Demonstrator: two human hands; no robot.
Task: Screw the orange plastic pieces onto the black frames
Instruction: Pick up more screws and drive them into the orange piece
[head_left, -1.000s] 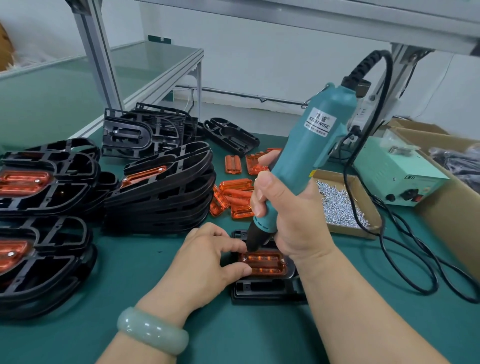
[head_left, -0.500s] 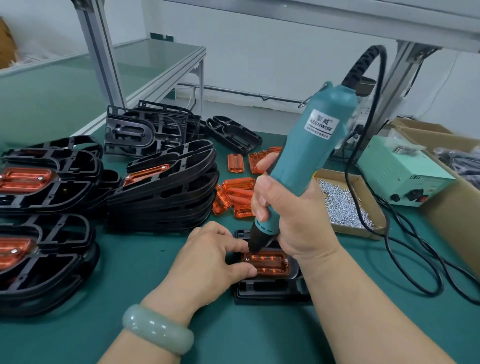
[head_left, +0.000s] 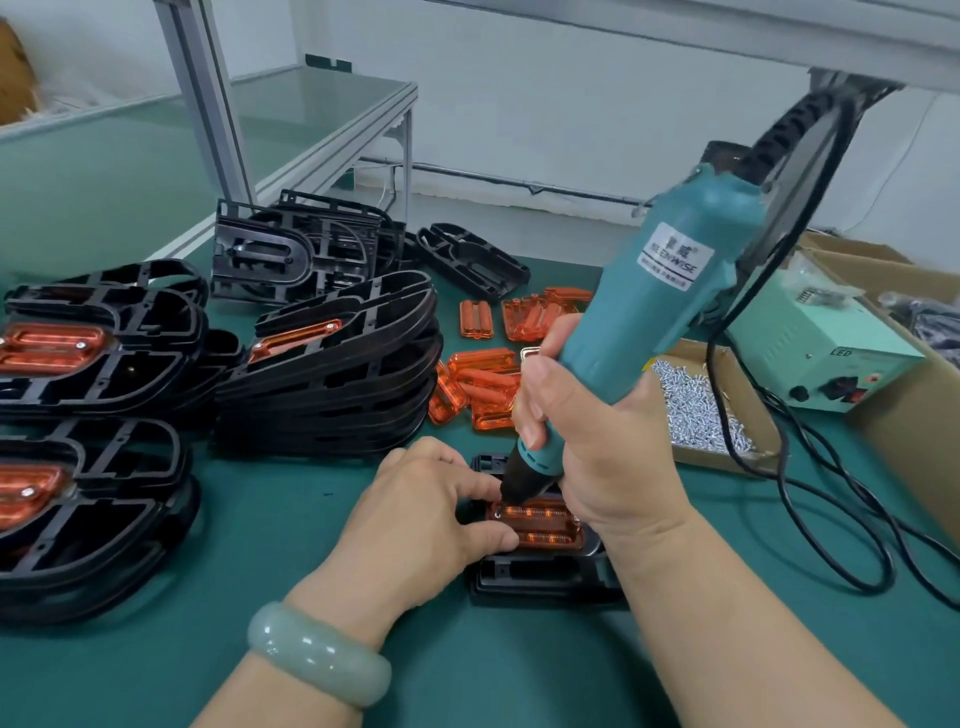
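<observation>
An orange plastic piece lies in a black frame on the green mat in front of me. My right hand grips a teal electric screwdriver, tilted, with its black tip at the piece's far left corner. My left hand pinches the left end of the orange piece and frame, thumb near and fingers far. Much of the frame is hidden by both hands.
Stacks of black frames, some with orange pieces fitted, fill the left. Loose orange pieces lie behind my hands. A cardboard tray of screws, a green power box and black cables sit at right.
The screwdriver's upper body has swung slightly right while its tip stays on the orange piece's corner. My left hand keeps its hold.
</observation>
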